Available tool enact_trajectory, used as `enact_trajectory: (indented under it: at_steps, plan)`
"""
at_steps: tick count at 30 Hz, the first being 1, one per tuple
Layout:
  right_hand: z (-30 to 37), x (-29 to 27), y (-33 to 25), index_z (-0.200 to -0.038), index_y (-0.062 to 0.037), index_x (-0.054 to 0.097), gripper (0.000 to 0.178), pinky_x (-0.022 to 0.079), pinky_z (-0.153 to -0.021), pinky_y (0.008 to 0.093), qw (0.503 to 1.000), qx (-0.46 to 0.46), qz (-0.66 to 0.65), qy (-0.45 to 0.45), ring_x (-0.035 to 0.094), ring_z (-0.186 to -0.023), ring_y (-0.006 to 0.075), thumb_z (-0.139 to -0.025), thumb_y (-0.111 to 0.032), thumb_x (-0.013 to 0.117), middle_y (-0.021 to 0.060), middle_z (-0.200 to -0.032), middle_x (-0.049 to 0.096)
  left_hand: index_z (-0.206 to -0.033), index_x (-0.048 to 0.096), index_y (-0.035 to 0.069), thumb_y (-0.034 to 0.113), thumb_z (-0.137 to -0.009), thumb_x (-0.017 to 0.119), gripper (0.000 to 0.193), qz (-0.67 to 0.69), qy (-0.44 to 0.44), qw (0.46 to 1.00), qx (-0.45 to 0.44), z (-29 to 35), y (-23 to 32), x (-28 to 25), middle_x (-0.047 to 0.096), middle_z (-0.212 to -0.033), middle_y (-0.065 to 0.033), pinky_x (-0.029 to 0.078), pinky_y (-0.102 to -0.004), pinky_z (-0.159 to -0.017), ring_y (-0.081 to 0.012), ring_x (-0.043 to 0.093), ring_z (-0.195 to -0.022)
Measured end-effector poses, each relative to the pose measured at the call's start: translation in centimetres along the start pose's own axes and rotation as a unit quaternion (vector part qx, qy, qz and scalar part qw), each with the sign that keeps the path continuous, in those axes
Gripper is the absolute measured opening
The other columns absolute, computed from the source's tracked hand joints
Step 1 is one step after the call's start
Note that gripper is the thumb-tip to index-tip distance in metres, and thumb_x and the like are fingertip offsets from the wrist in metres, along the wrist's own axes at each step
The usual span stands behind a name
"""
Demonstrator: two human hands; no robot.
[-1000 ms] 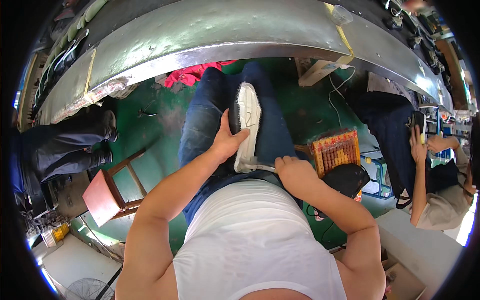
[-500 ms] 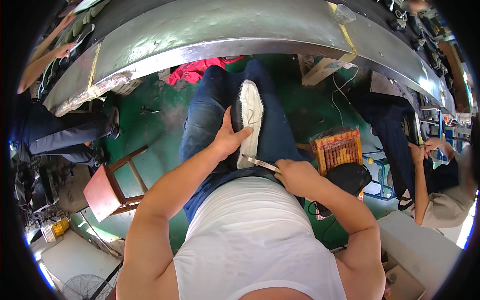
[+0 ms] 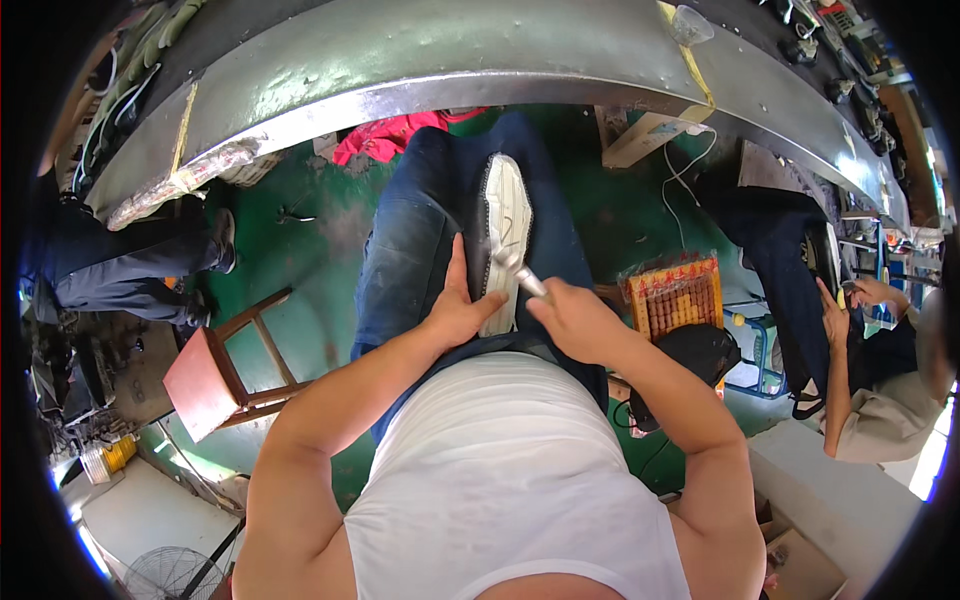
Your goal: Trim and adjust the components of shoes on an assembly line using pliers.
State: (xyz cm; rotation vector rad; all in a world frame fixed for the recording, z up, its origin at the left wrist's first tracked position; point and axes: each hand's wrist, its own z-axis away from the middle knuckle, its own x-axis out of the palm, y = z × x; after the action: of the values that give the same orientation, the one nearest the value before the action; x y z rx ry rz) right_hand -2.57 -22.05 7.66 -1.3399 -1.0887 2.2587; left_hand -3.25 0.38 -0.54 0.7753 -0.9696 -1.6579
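Across my lap lies an upturned shoe (image 3: 508, 205), its pale bottom facing up with stitching along the rim and a dark side on the left. My left hand (image 3: 459, 307) grips the shoe's left side, thumb lying over the bottom and index finger stretched along the edge. Closed around the handle of a silvery metal hand tool (image 3: 524, 275) is my right hand (image 3: 575, 318). The tool's head is over the middle of the shoe bottom, smeared by motion, so I cannot tell its exact kind or whether it touches.
A metal-topped bench (image 3: 440, 45) curves across the front, with a clear cup (image 3: 690, 25) on it. On the left is a wooden stool (image 3: 207, 385); on the right, a beaded seat mat (image 3: 677, 300) and black cap (image 3: 695, 358). People sit at both sides, one person's hand (image 3: 836, 315) working.
My right hand has moved the tool forward from the shoe's near end to its middle. My left hand has slid slightly nearer to me along the shoe.
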Motion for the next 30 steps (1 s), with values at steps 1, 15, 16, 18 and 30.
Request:
enact_trajectory:
  at_steps: [1,15,16,18,30]
  plan:
    - [-0.7,0.4,0.2,-0.094,0.0054,0.058,0.042,0.048,-0.077,0.0533,0.996,0.015,0.055,-0.062,0.062,-0.087,0.0485,-0.100,-0.035,0.051,0.0300,-0.083,0.063,-0.157,-0.016,0.011,0.020,-0.090,0.068,0.107,-0.056,0.002,0.998,0.007,-0.1,-0.1,-0.1,0.025,-0.157,-0.0247,0.029,-0.0317,-0.114,-0.0302,0.034,-0.142]
    - [-5.1,-1.2,5.8,-0.102,0.0021,0.058,0.044,0.048,-0.056,0.0294,0.919,0.100,-0.380,0.040,0.062,-0.063,0.0161,-0.106,-0.039,0.042,0.0083,-0.080,0.063,-0.157,0.012,0.005,0.010,-0.091,0.067,0.086,0.170,-0.026,0.985,-0.023,0.5,4.3,-3.4,0.037,-0.153,-0.0173,0.037,-0.0335,-0.111,-0.0224,0.042,-0.137]
    - [-4.3,-1.4,5.9,-0.102,0.0021,0.058,0.044,0.048,-0.056,0.0294,0.921,0.092,-0.377,0.040,0.062,-0.063,0.0161,-0.106,-0.039,0.042,0.0083,-0.080,0.063,-0.156,0.019,0.003,0.010,-0.092,0.066,0.080,0.263,-0.063,0.960,-0.072,1.4,5.8,-4.0,0.040,-0.151,-0.0163,0.040,-0.0333,-0.109,-0.0213,0.044,-0.135]
    - [-3.3,-1.8,5.8,-0.098,0.0044,0.059,0.047,0.050,-0.057,0.0289,0.902,0.127,-0.406,0.075,0.063,-0.062,0.0155,-0.105,-0.040,0.045,0.0085,-0.077,0.063,-0.154,0.026,0.003,0.012,-0.092,0.066,0.075,0.282,-0.063,0.956,-0.049,3.2,7.5,-4.7,0.049,-0.145,-0.0144,0.045,-0.0334,-0.105,-0.0213,0.052,-0.129]
    - [-2.4,-3.4,4.0,-0.095,0.0012,0.060,0.043,0.052,-0.066,0.0404,0.990,0.106,-0.086,0.027,0.068,-0.068,0.0292,-0.101,-0.040,0.050,0.0151,-0.079,0.067,-0.145,0.040,0.003,0.065,-0.099,0.033,0.078,0.519,-0.189,0.826,0.113,-1.4,17.7,-5.3,0.053,-0.136,-0.0246,0.053,-0.0576,-0.092,-0.0416,0.056,-0.121]
